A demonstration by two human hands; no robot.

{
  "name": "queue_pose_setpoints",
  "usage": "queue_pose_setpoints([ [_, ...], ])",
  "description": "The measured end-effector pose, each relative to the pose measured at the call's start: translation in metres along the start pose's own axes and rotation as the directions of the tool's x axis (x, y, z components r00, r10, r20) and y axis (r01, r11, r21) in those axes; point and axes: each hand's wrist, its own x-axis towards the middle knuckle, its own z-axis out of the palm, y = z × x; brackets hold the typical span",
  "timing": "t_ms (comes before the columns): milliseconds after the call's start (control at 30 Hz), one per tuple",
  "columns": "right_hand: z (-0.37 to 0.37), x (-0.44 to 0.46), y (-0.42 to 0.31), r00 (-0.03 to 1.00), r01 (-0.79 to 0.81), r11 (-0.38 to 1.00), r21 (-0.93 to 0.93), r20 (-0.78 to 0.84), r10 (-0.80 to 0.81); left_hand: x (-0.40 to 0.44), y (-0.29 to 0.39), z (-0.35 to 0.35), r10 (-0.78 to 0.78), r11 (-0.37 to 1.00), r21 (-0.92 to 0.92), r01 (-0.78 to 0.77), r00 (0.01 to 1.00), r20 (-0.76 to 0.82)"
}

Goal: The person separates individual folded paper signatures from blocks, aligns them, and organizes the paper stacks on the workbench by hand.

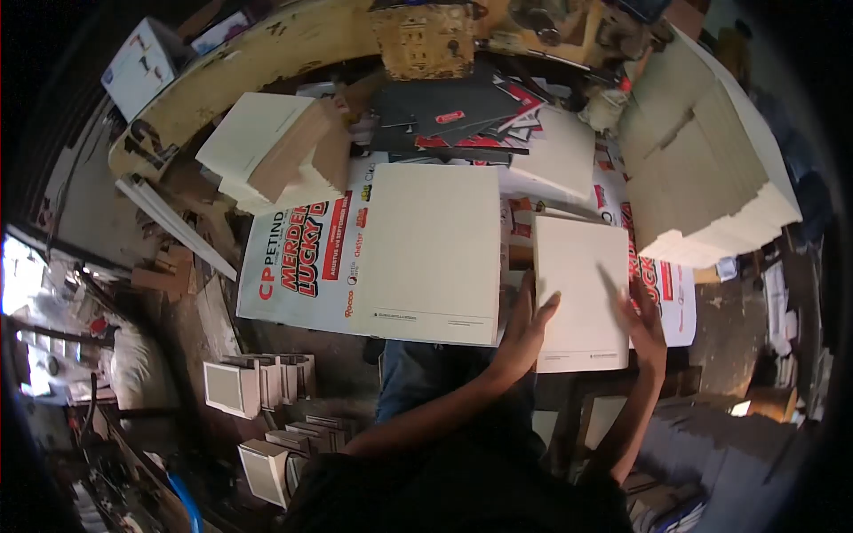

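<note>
Between my two hands stands a stack of cream paper sheets (582, 284), with a line of small print along its near edge. My left hand (524, 330) grips its left side, thumb on the top face and fingers behind the edge. On the opposite side, my right hand (648, 329) is closed around the right edge. Directly left of it lies a larger stack of cream sheets (433, 249), with a similar printed line at the bottom. Both are over a printed banner (311, 302) with red and black lettering.
A tall pile of cream paper (711, 169) rises at the right, and a smaller pile (267, 142) stands back left. Dark and red printed sheets (453, 111) lie at the back. Several bound blocks (233, 389) sit low at the left. A wooden block (425, 40) is at the far edge.
</note>
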Motion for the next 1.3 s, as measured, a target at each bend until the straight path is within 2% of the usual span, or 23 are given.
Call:
queue_pose_setpoints([
  [67, 0.016, -0.017, -0.024, 0.986, -0.125, 0.981, 0.149, -0.092, 0.14, 0.01, -0.022, 0.0, 0.068, 0.974, 0.203, -0.104, 0.982, 0.178],
  [100, 0.022, -0.024, -0.024, 0.987, -0.123, 0.981, 0.151, -0.085, 0.137, 0.014, -0.044, 0.011, 0.216, 0.968, 0.108, -0.226, 0.971, 0.1],
  [167, 0.024, -0.037, -0.026, 0.982, -0.186, 0.975, 0.121, -0.001, 0.187, 0.001, -0.036, 0.004, 0.175, 0.981, 0.057, -0.183, 0.976, 0.129],
  [200, 0.026, -0.046, -0.025, 0.985, -0.165, 0.977, 0.136, -0.025, 0.17, -0.003, -0.031, 0.004, 0.139, 0.99, 0.003, -0.141, 0.975, 0.172],
  [267, 0.036, -0.063, -0.019, 0.988, -0.076, 0.979, 0.191, -0.12, 0.101, -0.005, -0.062, -0.009, 0.208, 0.978, -0.064, -0.198, 0.931, 0.299],
  [333, 0.039, -0.085, -0.034, 0.99, -0.018, 0.975, 0.222, -0.13, 0.048, -0.033, -0.03, -0.022, 0.176, 0.968, 0.109, -0.226, 0.921, 0.347],
  [367, 0.04, -0.093, -0.028, 0.976, -0.041, 0.96, 0.278, -0.195, 0.098, -0.053, -0.02, -0.029, 0.044, 0.996, 0.061, -0.07, 0.935, 0.351],
  [400, 0.037, -0.102, -0.007, 0.926, -0.082, 0.942, 0.324, -0.325, 0.192, -0.073, -0.023, -0.033, 0.02, 0.995, 0.089, -0.046, 0.963, 0.268],
  [467, 0.041, -0.114, -0.025, 0.929, -0.15, 0.94, 0.305, -0.281, 0.24, -0.094, -0.035, -0.05, -0.125, 0.952, 0.305, 0.037, 0.954, 0.273],
  [500, 0.037, -0.116, -0.023, 0.922, -0.156, 0.937, 0.311, -0.295, 0.251, -0.092, -0.032, -0.054, -0.137, 0.949, 0.312, 0.042, 0.948, 0.288],
  [567, 0.025, -0.119, -0.013, 0.925, -0.358, 0.873, 0.332, -0.003, 0.381, -0.081, -0.028, -0.059, -0.425, 0.905, 0.163, 0.392, 0.841, 0.336],
  [600, 0.025, -0.118, -0.006, 0.924, -0.353, 0.871, 0.341, -0.017, 0.381, -0.08, -0.038, -0.062, -0.426, 0.905, 0.174, 0.389, 0.836, 0.347],
  [667, 0.025, -0.128, 0.009, 0.929, -0.347, 0.905, 0.246, 0.224, 0.295, -0.095, -0.065, -0.069, -0.308, 0.949, -0.006, 0.315, 0.931, 0.198],
  [700, 0.023, -0.131, 0.003, 0.902, -0.384, 0.901, 0.201, 0.29, 0.319, -0.099, -0.043, -0.066, -0.383, 0.917, -0.044, 0.396, 0.907, 0.174],
  [833, 0.029, -0.134, 0.021, 0.9, -0.397, 0.902, 0.168, 0.262, 0.348, -0.107, -0.062, -0.072, -0.324, 0.904, -0.206, 0.374, 0.915, 0.24],
  [933, 0.029, -0.132, 0.006, 0.844, -0.465, 0.871, 0.158, 0.375, 0.383, -0.105, -0.05, -0.063, -0.275, 0.912, -0.237, 0.334, 0.929, 0.25],
  [1000, 0.032, -0.132, 0.009, 0.893, -0.398, 0.819, 0.413, 0.38, 0.242, -0.1, -0.041, -0.057, -0.223, 0.925, -0.251, 0.285, 0.943, 0.249],
  [1033, 0.033, -0.127, 0.015, 0.894, -0.395, 0.82, 0.415, 0.38, 0.239, -0.098, -0.037, -0.055, -0.206, 0.929, -0.255, 0.268, 0.947, 0.247],
  [1100, 0.035, -0.114, 0.036, 0.95, -0.293, 0.679, 0.674, 0.123, 0.288, -0.094, -0.031, -0.049, -0.37, 0.916, -0.098, 0.39, 0.913, 0.173],
  [1133, 0.028, -0.104, 0.037, 0.93, -0.294, 0.575, 0.764, 0.088, 0.357, -0.094, -0.027, -0.046, -0.367, 0.919, -0.076, 0.387, 0.909, 0.198],
  [1200, 0.014, -0.107, 0.02, 0.967, -0.221, 0.796, 0.563, 0.022, 0.252, -0.098, -0.013, -0.04, -0.17, 0.981, -0.053, 0.185, 0.963, 0.207],
  [1267, -0.01, -0.107, 0.032, 0.956, -0.212, 0.764, 0.61, -0.032, 0.291, -0.091, -0.003, -0.036, 0.036, 0.994, 0.09, -0.065, 0.957, 0.289],
  [1300, -0.024, -0.108, 0.013, 0.993, -0.086, 0.822, 0.563, -0.022, 0.118, -0.088, -0.003, -0.036, 0.133, 0.969, 0.161, -0.189, 0.942, 0.307],
])
